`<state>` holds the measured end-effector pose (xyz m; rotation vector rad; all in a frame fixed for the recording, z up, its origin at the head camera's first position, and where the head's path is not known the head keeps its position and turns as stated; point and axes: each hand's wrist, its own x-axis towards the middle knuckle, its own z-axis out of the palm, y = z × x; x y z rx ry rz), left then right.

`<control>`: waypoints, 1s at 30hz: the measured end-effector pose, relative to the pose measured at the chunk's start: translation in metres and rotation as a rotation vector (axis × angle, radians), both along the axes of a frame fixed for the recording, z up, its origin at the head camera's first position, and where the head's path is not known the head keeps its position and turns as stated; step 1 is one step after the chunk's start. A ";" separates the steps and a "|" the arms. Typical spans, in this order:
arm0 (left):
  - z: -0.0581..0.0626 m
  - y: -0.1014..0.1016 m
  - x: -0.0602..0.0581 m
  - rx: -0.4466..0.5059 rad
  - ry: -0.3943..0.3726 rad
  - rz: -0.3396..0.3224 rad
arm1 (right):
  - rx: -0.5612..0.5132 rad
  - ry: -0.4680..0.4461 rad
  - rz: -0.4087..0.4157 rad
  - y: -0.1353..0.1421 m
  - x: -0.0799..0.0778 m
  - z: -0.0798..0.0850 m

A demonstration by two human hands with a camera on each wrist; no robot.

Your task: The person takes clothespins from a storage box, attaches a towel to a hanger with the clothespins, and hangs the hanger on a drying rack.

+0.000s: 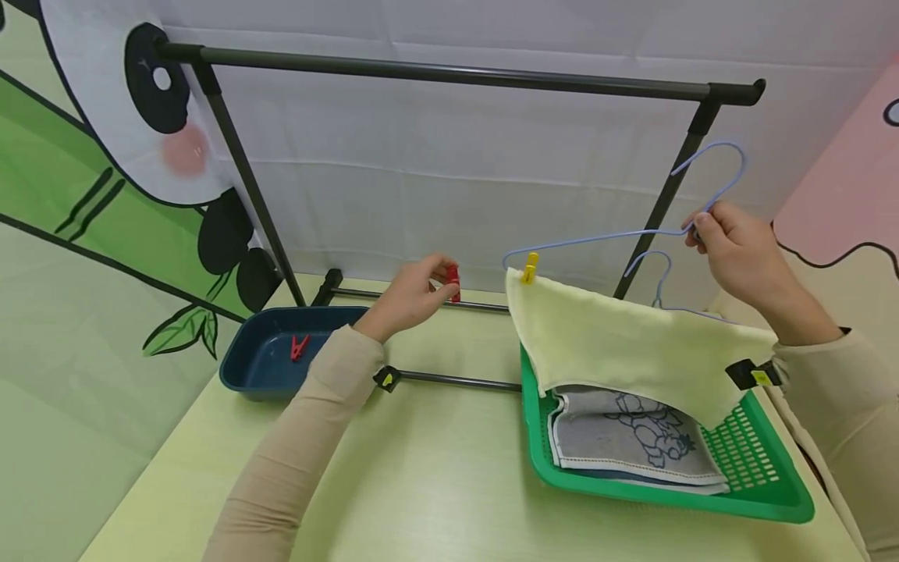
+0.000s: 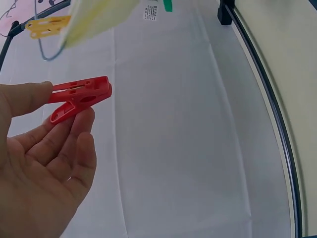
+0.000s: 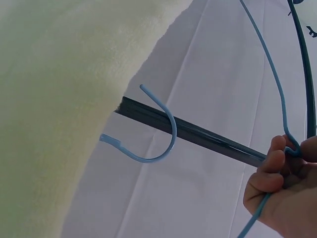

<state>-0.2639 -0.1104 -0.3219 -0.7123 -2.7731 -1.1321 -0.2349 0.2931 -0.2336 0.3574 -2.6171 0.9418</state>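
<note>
My left hand (image 1: 414, 295) pinches a red clothespin (image 2: 84, 95) between thumb and fingers, left of the hanging cloth. Held up at the right, a blue wire hanger (image 1: 597, 240) is gripped near the base of its hook by my right hand (image 1: 740, 254). A pale yellow cloth (image 1: 618, 324) hangs from it, fixed at its left corner by a yellow clothespin (image 1: 530, 268). Below is a green basket (image 1: 632, 496) with folded grey cloths (image 1: 632, 445), one printed with a line drawing. A second blue hanger (image 3: 171, 131) shows its hook behind the yellow cloth.
A black drying rack (image 1: 449, 72) stands across the table (image 1: 449, 468), its low bars near the tabletop. On the left, a dark blue tub (image 1: 263, 351) holds another red clothespin (image 1: 300, 347). A printed curtain (image 1: 421, 187) hangs behind.
</note>
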 end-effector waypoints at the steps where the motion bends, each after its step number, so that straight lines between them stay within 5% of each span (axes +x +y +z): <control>1: 0.001 0.001 0.001 0.008 0.003 -0.004 | 0.004 -0.005 0.008 -0.001 0.000 -0.001; 30: 0.021 0.068 0.027 0.127 0.099 -0.269 | 0.047 -0.108 0.071 -0.008 0.001 -0.009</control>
